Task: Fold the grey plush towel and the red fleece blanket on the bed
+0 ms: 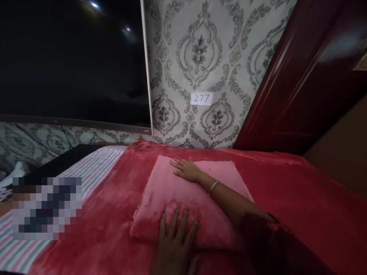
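Note:
A pink, fluffy, folded cloth (pixel 160 187) lies flat as a rough square on a red plush blanket (pixel 114 198). My right hand (pixel 186 170), with a silver bangle at its wrist, rests palm down near the cloth's far edge. Its fingers are stretched out and point left. Close to me, my left hand (pixel 176 240) lies on the near edge of the same cloth, fingers spread forward. Neither hand grips anything. The right forearm and dark sleeve cover part of the cloth's right side.
A striped sheet (pixel 103 160) shows along the left, with a blurred-out patch (pixel 47 208) over it. Behind are a large dark screen (pixel 71 61), patterned wallpaper and a paper label reading 277 (pixel 202 98). A dark red wooden panel (pixel 286 84) stands at right.

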`<state>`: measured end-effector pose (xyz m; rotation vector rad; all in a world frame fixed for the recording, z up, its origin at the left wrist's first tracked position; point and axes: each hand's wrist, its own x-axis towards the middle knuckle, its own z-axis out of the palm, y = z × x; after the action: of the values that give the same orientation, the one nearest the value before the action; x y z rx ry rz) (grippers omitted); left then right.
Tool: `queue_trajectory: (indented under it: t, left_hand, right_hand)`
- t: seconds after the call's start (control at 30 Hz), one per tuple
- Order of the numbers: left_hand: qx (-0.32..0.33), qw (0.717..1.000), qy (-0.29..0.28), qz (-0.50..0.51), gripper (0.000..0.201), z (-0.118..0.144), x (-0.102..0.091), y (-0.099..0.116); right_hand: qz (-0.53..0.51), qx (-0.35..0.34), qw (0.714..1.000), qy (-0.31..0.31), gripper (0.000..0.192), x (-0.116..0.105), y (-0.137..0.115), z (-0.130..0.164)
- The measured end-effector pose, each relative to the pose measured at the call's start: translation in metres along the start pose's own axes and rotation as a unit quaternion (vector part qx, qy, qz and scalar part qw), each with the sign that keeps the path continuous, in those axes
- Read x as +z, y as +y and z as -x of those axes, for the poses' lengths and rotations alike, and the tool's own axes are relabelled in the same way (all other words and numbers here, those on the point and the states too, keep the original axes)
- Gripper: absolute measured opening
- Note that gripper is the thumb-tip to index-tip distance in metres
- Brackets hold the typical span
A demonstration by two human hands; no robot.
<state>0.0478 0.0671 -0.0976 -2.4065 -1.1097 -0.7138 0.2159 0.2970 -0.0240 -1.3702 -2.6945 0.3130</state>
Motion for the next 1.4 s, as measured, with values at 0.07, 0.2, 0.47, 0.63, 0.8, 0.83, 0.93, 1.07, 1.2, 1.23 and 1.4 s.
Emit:
queue_trajectory:
  t: [0.07, 0.2, 0.47, 0.63, 0.8, 0.83, 0.93, 1.07, 1.2, 1.23, 1.4]
  left_hand:
    - [0.000, 1.000, 0.012, 0.005, 0.077, 0.001, 0.005, 0.000]
    - [-0.001, 1.000, 0.009, 0.009, 0.078, 0.001, 0.007, -0.002]
    - [-0.024, 0.999, -0.025, 0.018, 0.081, -0.004, -0.017, 0.006]
    - [-0.033, 0.999, 0.026, 0.015, 0.064, 0.000, -0.031, -0.009]
    - [-0.090, 0.993, 0.066, -0.029, 0.050, 0.010, -0.038, -0.037]
    - [-0.098, 0.992, 0.066, -0.037, 0.050, 0.012, -0.037, -0.040]
    - [-0.107, 0.991, 0.056, -0.052, 0.053, 0.018, -0.029, -0.042]
    - [-0.099, 0.992, 0.049, -0.058, 0.055, 0.023, -0.019, -0.043]
    - [-0.091, 0.993, 0.056, -0.047, 0.054, 0.025, -0.013, -0.046]
    - [-0.096, 0.993, 0.060, -0.041, 0.053, 0.025, -0.011, -0.046]
    - [-0.125, 0.990, 0.064, -0.031, 0.051, 0.025, -0.003, -0.043]
  right_hand:
    - [-0.005, -0.005, 1.000, 0.001, 0.065, 0.002, 0.003, -0.004]
    - [-0.008, -0.018, 1.000, 0.019, 0.064, 0.004, 0.003, -0.003]
    - [0.018, 0.041, 0.999, -0.009, 0.063, -0.007, -0.011, 0.000]
    - [0.030, -0.024, 0.999, 0.029, 0.061, -0.023, -0.050, 0.016]
    - [0.009, -0.198, 0.980, -0.017, 0.057, -0.010, -0.088, 0.037]
    - [0.000, -0.210, 0.977, -0.028, 0.057, -0.005, -0.091, 0.037]
    - [-0.010, -0.208, 0.977, -0.036, 0.059, 0.005, -0.089, 0.027]
    - [0.005, -0.173, 0.985, -0.024, 0.063, 0.007, -0.075, -0.003]
    - [0.010, -0.119, 0.993, -0.018, 0.062, 0.006, -0.061, -0.033]
    - [0.006, -0.105, 0.994, -0.018, 0.061, 0.007, -0.058, -0.039]
    - [-0.025, -0.050, 0.998, -0.014, 0.062, 0.016, -0.045, -0.062]
